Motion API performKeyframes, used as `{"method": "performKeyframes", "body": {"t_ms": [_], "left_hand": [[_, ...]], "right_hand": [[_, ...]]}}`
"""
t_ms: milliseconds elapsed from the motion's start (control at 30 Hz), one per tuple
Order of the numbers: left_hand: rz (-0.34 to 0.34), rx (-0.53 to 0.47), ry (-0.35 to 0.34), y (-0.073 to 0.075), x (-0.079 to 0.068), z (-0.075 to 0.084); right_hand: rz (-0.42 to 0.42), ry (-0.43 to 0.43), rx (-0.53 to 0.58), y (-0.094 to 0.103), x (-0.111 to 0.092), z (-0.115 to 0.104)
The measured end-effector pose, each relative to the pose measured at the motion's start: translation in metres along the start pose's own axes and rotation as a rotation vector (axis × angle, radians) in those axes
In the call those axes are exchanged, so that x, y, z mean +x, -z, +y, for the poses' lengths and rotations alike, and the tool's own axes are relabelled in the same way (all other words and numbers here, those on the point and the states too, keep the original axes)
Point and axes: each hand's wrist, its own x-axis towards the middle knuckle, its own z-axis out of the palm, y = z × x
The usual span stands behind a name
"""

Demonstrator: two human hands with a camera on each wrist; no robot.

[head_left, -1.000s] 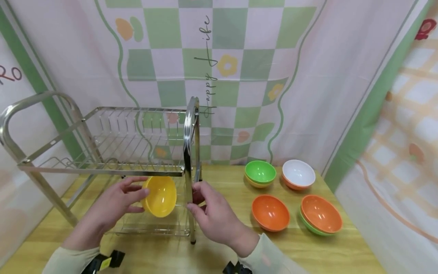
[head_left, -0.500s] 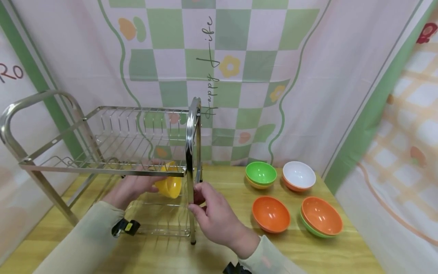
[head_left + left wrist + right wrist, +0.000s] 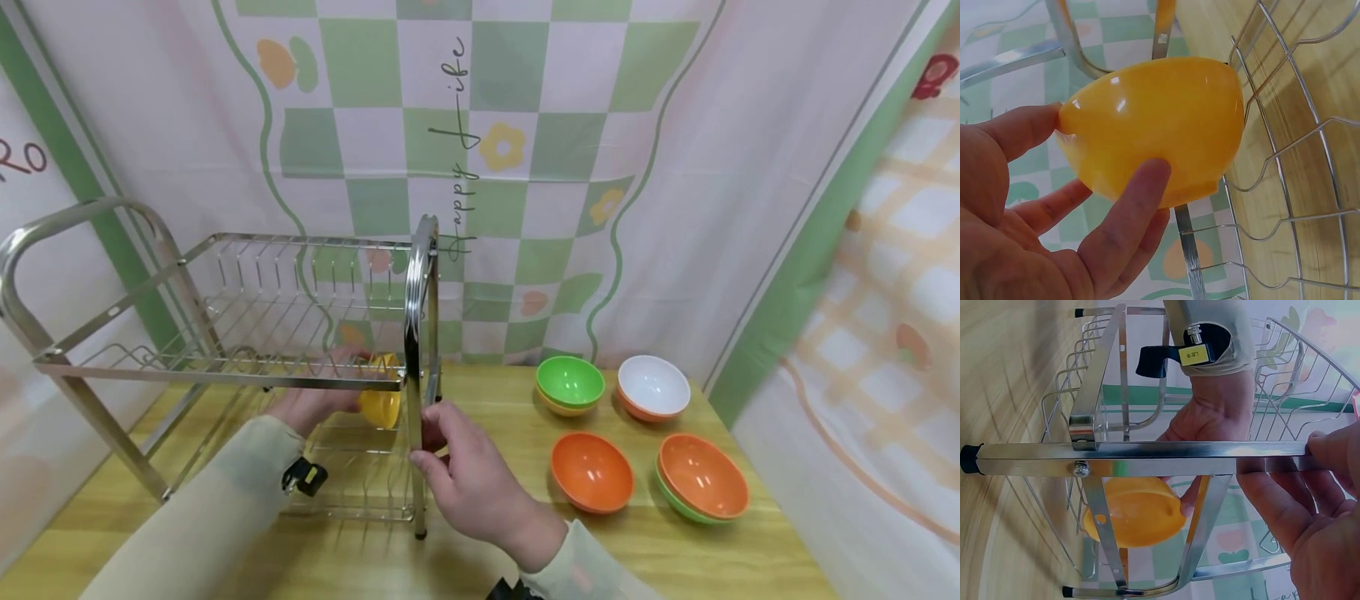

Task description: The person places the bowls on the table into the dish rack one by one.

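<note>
My left hand (image 3: 318, 406) reaches under the upper tier of a two-tier metal dish rack (image 3: 413, 333). It holds a yellow bowl (image 3: 381, 407) between thumb and fingers. In the left wrist view the bowl (image 3: 1154, 125) is tilted on its side, close to the wires of the lower tier (image 3: 1272, 150); whether it touches them I cannot tell. Upper-tier bars partly cover hand and bowl in the head view. My right hand (image 3: 476, 483) grips the rack's front right post, thumb on one side and fingers on the other, as the right wrist view also shows for the post (image 3: 1166, 459).
Right of the rack, bowls stand on the wooden table (image 3: 480, 567): a green one (image 3: 571, 381) on a yellow, a white one (image 3: 654, 386) on an orange, a single orange bowl (image 3: 592, 472), and an orange one (image 3: 703, 475) on a green. A patterned curtain (image 3: 570, 208) hangs behind.
My left hand has carried the yellow bowl from the rack's front deeper beneath the upper tier, turning it more sideways. The right hand keeps its hold on the post.
</note>
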Motion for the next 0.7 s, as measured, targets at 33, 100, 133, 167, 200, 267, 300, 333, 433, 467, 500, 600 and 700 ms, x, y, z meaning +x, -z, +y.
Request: {"method": "performKeyframes", "body": {"t_ms": [33, 100, 133, 167, 200, 267, 300, 333, 433, 467, 500, 600, 700], "left_hand": [[0.008, 0.015, -0.022, -0.002, 0.002, 0.0], [0.013, 0.055, -0.047, -0.004, 0.004, 0.0], [0.02, 0.06, -0.049, -0.005, 0.005, 0.0], [0.016, 0.066, -0.046, -0.006, 0.006, 0.001], [0.007, 0.064, -0.047, -0.006, 0.006, 0.001], [-0.007, 0.029, -0.042, -0.008, 0.007, 0.001], [-0.014, 0.019, -0.04, -0.008, 0.007, 0.001], [-0.015, -0.001, -0.028, -0.009, 0.008, 0.002], [-0.017, -0.027, -0.019, -0.01, 0.009, 0.002], [-0.015, -0.023, -0.009, -0.011, 0.009, 0.002], [-0.016, -0.017, -0.013, -0.011, 0.009, 0.002], [-0.02, 0.017, -0.007, -0.012, 0.009, 0.004], [-0.035, 0.027, -0.004, -0.013, 0.009, 0.006]], "right_hand": [[0.0, 0.0, 0.001, 0.0, 0.0, 0.0], [0.002, 0.001, 0.001, 0.0, 0.0, 0.0], [0.003, 0.0, 0.0, 0.0, 0.0, 0.0], [0.005, 0.001, -0.002, 0.0, 0.0, 0.0], [0.007, 0.001, -0.003, 0.0, 0.0, 0.0], [0.011, 0.0, -0.007, 0.0, 0.001, 0.0], [0.011, -0.002, -0.008, 0.0, 0.001, 0.0], [0.011, -0.003, -0.009, 0.0, 0.001, 0.0], [0.007, -0.007, -0.009, 0.0, 0.001, 0.0], [0.005, -0.008, -0.007, -0.001, 0.001, 0.0], [0.004, -0.009, -0.007, -0.001, 0.001, 0.0], [0.005, -0.011, -0.004, -0.001, 0.0, 0.0], [0.007, -0.009, -0.005, -0.001, 0.0, 0.0]]}}
